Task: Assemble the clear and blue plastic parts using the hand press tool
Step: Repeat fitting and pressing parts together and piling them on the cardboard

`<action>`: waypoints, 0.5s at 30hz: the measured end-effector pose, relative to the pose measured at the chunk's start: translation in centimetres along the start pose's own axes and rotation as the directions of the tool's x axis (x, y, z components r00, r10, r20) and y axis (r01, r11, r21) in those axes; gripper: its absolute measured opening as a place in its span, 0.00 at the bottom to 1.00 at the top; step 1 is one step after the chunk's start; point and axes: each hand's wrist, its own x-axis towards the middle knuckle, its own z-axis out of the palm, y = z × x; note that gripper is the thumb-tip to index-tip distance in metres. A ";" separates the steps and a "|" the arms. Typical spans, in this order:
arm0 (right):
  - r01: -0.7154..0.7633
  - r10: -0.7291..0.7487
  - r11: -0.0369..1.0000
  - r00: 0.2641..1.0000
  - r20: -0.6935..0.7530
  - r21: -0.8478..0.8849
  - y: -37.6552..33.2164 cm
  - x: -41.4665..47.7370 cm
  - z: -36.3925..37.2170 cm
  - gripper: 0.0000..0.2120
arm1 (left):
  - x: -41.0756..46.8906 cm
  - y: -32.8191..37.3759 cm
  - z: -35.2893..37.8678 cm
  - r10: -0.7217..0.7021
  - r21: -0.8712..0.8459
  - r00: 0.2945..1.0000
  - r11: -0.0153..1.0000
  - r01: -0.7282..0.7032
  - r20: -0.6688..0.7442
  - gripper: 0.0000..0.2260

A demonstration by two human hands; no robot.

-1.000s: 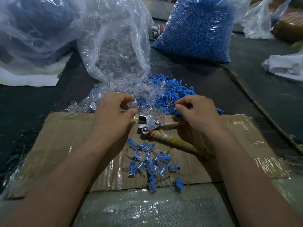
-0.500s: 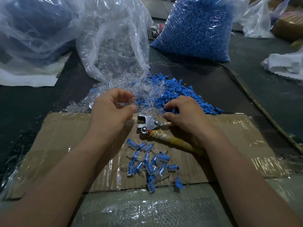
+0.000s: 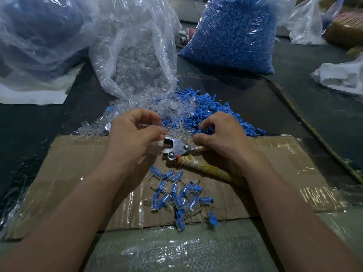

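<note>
HANDS: left hand [image 3: 133, 132] pinches clear part [image 3: 155, 125] just beyond hand press tool [image 3: 177, 149], left side | right hand [image 3: 220, 134] pinches blue part [image 3: 198, 132] just beyond it, right side | HANDLING: parts judged light, stiff, slippery; pinch across the body

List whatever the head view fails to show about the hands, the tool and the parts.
- Left hand: curled fingers and glare hide whether it pinches a clear part.
- Right hand: fingertips lie among the blue parts; any grip is hidden.
- Hand press tool: its handles run under the right wrist, ends unseen.
- Far-left bag: cut off by the frame edge, contents blurred.
</note>
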 end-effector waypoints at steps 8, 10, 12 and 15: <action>0.042 -0.004 0.789 0.998 -0.064 0.613 -2.5 -2.4 -1.5 0.09 | -0.3 0.4 0.1 0.051 0.061 0.998 0.997 -0.053 0.024 0.06; 0.045 -0.047 0.709 0.999 -0.017 0.703 -3.3 -2.9 -1.5 0.10 | -0.4 0.6 0.2 0.060 0.060 0.997 0.996 -0.062 0.039 0.05; 0.050 -0.104 0.678 0.994 0.028 0.733 -3.8 -3.2 -1.4 0.10 | -0.5 0.7 0.3 0.060 0.054 0.997 0.997 -0.063 0.050 0.05; 0.056 -0.149 0.673 0.987 0.061 0.738 -4.4 -3.3 -1.2 0.10 | -0.4 0.8 0.4 0.067 0.017 0.997 0.998 -0.067 0.047 0.07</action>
